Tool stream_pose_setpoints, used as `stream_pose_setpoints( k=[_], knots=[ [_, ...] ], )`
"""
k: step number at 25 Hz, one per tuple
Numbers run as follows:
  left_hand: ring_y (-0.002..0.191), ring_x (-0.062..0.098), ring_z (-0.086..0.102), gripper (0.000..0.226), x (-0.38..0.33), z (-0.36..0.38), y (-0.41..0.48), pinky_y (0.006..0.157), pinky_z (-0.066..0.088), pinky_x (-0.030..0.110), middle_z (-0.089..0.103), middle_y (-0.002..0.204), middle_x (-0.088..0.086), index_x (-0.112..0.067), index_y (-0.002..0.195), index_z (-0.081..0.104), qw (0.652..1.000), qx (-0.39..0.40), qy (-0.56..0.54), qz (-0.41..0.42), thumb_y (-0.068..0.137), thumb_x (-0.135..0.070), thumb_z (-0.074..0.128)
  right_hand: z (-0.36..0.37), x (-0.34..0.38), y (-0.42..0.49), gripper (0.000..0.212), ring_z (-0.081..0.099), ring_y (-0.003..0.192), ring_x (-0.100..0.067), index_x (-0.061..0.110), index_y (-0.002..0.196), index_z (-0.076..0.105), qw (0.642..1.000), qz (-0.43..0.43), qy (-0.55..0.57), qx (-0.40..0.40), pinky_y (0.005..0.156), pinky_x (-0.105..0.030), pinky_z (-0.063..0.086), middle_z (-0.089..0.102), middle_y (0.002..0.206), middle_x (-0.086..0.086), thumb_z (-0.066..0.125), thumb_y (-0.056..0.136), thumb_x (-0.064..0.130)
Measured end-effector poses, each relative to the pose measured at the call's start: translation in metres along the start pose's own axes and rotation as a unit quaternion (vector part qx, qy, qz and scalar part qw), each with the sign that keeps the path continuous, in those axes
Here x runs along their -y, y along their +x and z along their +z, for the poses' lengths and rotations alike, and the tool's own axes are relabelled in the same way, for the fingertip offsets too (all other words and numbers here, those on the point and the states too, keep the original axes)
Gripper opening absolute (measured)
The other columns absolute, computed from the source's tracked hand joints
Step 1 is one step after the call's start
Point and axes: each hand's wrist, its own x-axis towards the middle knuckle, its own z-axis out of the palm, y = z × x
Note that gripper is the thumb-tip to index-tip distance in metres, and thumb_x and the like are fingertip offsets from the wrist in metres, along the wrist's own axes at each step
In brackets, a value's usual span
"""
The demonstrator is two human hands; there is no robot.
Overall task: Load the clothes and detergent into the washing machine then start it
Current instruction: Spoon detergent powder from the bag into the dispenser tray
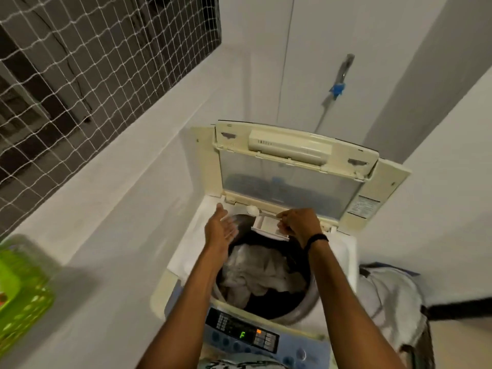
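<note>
The top-loading washing machine (pixel 186 262) stands with its lid (pixel 290 177) raised against the wall. White and dark clothes (pixel 255 275) fill the drum. A small white detergent drawer (pixel 267 230) juts out over the drum's back edge. My right hand (pixel 298 225) is shut on the handle of a white scoop (pixel 252 210), whose round head points left above the drawer. My left hand (pixel 221 227) is open, palm turned right, over the drum's back left rim, holding nothing. The control panel (pixel 242 334) shows a green "F".
A green plastic basket (pixel 21 302) sits on the ledge at the left. A white and dark bundle of laundry (pixel 394 302) lies right of the machine. A tap with a blue fitting (pixel 338 89) is on the wall behind. A netted window (pixel 80 75) fills the upper left.
</note>
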Motion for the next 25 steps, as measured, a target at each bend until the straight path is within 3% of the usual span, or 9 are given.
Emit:
stream_pose_setpoints(
  k=[2, 4, 6, 9, 14, 17, 25],
  knots=[
    [0.122, 0.034, 0.055, 0.063, 0.021, 0.009, 0.021, 0.102, 0.045, 0.042, 0.057, 0.134, 0.018, -0.011, 0.139, 0.052, 0.997, 0.029, 0.007, -0.065, 0.095, -0.056, 0.052, -0.005, -0.022, 0.018, 0.029, 0.065, 0.109, -0.028, 0.017, 0.113, 0.07, 0.993, -0.027, -0.107, -0.036, 0.092, -0.03, 0.048, 0.067, 0.123, -0.012, 0.052, 0.091, 0.02],
    [0.129, 0.036, 0.05, 0.073, 0.035, 0.017, 0.038, 0.108, 0.042, 0.044, 0.051, 0.14, 0.02, -0.01, 0.145, 0.045, 0.992, 0.041, -0.012, -0.115, 0.093, -0.06, 0.051, -0.005, -0.041, 0.029, 0.029, 0.063, 0.11, -0.034, 0.013, 0.11, 0.073, 0.984, -0.035, -0.156, -0.079, 0.091, -0.033, 0.048, 0.069, 0.118, -0.014, 0.053, 0.091, 0.022],
    [0.13, 0.037, 0.048, 0.08, 0.045, 0.025, 0.052, 0.109, 0.042, 0.046, 0.048, 0.142, 0.021, -0.009, 0.149, 0.04, 0.987, 0.036, -0.035, -0.151, 0.091, -0.063, 0.053, 0.0, -0.061, 0.037, 0.026, 0.064, 0.108, -0.036, 0.01, 0.105, 0.076, 0.968, -0.048, -0.216, -0.121, 0.092, -0.035, 0.05, 0.072, 0.113, -0.017, 0.058, 0.087, 0.016],
    [0.138, 0.039, 0.04, 0.089, 0.058, 0.032, 0.068, 0.111, 0.037, 0.049, 0.039, 0.15, 0.024, -0.007, 0.152, 0.03, 0.98, 0.032, -0.073, -0.182, 0.089, -0.063, 0.055, 0.014, -0.083, 0.034, 0.025, 0.065, 0.104, -0.038, 0.002, 0.102, 0.075, 0.958, -0.1, -0.24, -0.121, 0.091, -0.04, 0.052, 0.072, 0.107, -0.021, 0.06, 0.082, 0.002],
    [0.138, 0.038, 0.04, 0.086, 0.071, 0.037, 0.079, 0.112, 0.035, 0.049, 0.041, 0.149, 0.023, -0.006, 0.152, 0.029, 0.977, 0.033, -0.074, -0.199, 0.091, -0.061, 0.054, 0.021, -0.115, 0.027, 0.03, 0.067, 0.099, -0.043, -0.006, 0.102, 0.072, 0.915, -0.244, -0.278, -0.162, 0.093, -0.049, 0.051, 0.071, 0.103, -0.026, 0.066, 0.072, -0.006],
    [0.137, 0.037, 0.042, 0.082, 0.073, 0.037, 0.08, 0.112, 0.035, 0.049, 0.043, 0.148, 0.022, -0.006, 0.152, 0.031, 0.977, 0.037, -0.066, -0.202, 0.092, -0.059, 0.052, 0.022, -0.126, 0.029, 0.035, 0.067, 0.1, -0.043, -0.005, 0.105, 0.071, 0.91, -0.248, -0.29, -0.161, 0.093, -0.042, 0.048, 0.071, 0.105, -0.025, 0.071, 0.071, -0.013],
    [0.14, 0.038, 0.038, 0.08, 0.069, 0.032, 0.078, 0.115, 0.033, 0.05, 0.038, 0.153, 0.023, -0.006, 0.153, 0.027, 0.977, 0.046, -0.072, -0.194, 0.095, -0.057, 0.049, 0.027, -0.131, 0.033, 0.038, 0.068, 0.099, -0.04, -0.004, 0.108, 0.07, 0.907, -0.269, -0.273, -0.176, 0.09, -0.044, 0.053, 0.072, 0.104, -0.023, 0.07, 0.071, -0.015]
  ],
)
